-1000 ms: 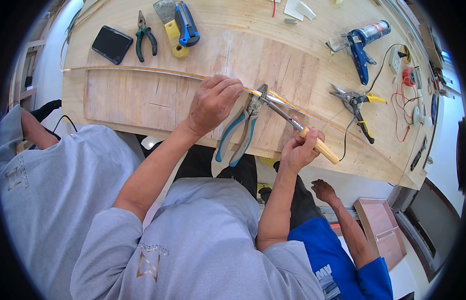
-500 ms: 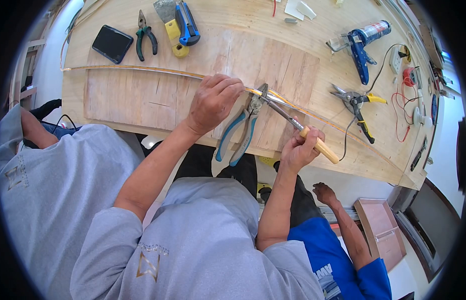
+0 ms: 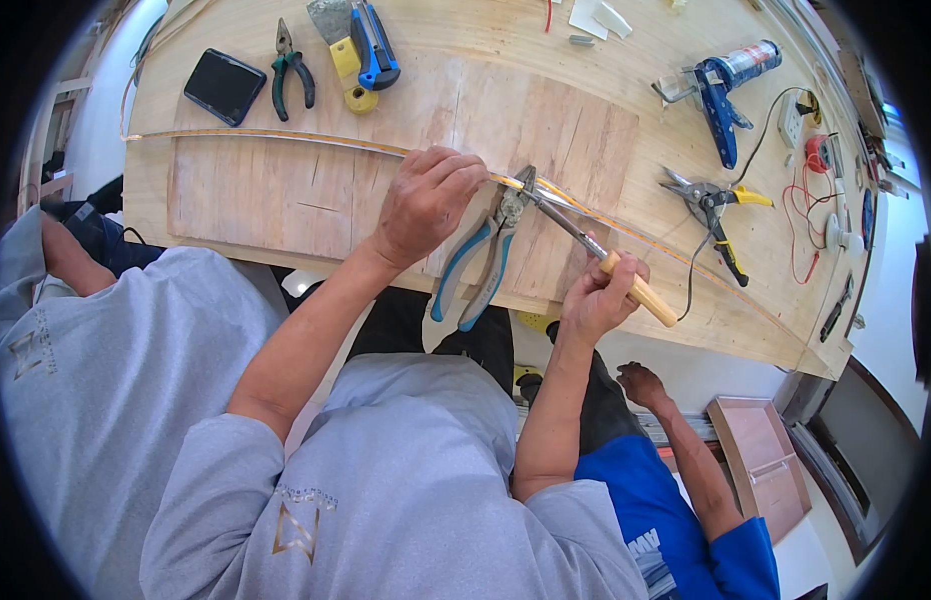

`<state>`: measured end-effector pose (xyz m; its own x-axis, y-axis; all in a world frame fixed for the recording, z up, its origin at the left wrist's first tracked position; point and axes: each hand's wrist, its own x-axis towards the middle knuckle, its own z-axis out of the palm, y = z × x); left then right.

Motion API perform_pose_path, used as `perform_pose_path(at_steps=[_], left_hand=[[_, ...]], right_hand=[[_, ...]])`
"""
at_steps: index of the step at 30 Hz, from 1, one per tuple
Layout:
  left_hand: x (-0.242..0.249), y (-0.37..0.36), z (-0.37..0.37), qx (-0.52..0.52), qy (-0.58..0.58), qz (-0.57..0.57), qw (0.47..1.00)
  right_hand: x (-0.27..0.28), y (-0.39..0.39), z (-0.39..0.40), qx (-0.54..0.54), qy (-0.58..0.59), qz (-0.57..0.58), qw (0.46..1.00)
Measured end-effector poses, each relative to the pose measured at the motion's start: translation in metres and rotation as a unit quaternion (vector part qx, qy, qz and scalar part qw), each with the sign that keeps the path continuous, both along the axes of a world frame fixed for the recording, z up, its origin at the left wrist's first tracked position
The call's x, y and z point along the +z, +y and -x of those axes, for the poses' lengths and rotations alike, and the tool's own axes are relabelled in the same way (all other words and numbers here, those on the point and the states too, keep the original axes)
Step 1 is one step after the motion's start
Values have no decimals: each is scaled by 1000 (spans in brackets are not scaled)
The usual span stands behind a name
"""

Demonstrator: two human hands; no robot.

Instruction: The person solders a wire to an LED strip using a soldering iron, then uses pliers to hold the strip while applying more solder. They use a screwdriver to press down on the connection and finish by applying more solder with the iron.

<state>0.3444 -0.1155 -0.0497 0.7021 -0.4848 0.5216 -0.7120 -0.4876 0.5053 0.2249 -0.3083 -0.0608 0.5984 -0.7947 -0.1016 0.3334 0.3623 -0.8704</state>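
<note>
My right hand (image 3: 601, 300) is wrapped around the wooden handle of a soldering iron (image 3: 641, 291). The iron's metal shaft points up and left, its tip close to the jaws of blue-grey handled pliers (image 3: 496, 240). Those pliers lie on the strip, handles hanging past the table's near edge. Just left of the jaws, my left hand (image 3: 431, 205) is closed in a pinch on a thin yellowish LED strip (image 3: 276, 136). More strip (image 3: 676, 252) runs right from the jaws. My fingers hide the exact pinch point.
Above lie a black phone-like device (image 3: 225, 88), green-handled pliers (image 3: 292, 72), a scraper (image 3: 348, 75) and a blue utility knife (image 3: 373, 50). Rightward are tin snips (image 3: 714, 212), a caulking gun (image 3: 726, 95) and a power strip (image 3: 790, 120). Co-workers stand on both sides.
My hands, the iron and the pliers stay practically still. At the right, the co-worker's hand and blue sleeve shift slightly left; the left co-worker's surroundings also shift a little.
</note>
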Motion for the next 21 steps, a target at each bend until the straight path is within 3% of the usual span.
perform_pose_path(at_steps=[21], left_hand=[[4, 0, 2, 0, 25, 2, 1000]], right_hand=[[4, 0, 1, 32, 16, 10, 999]])
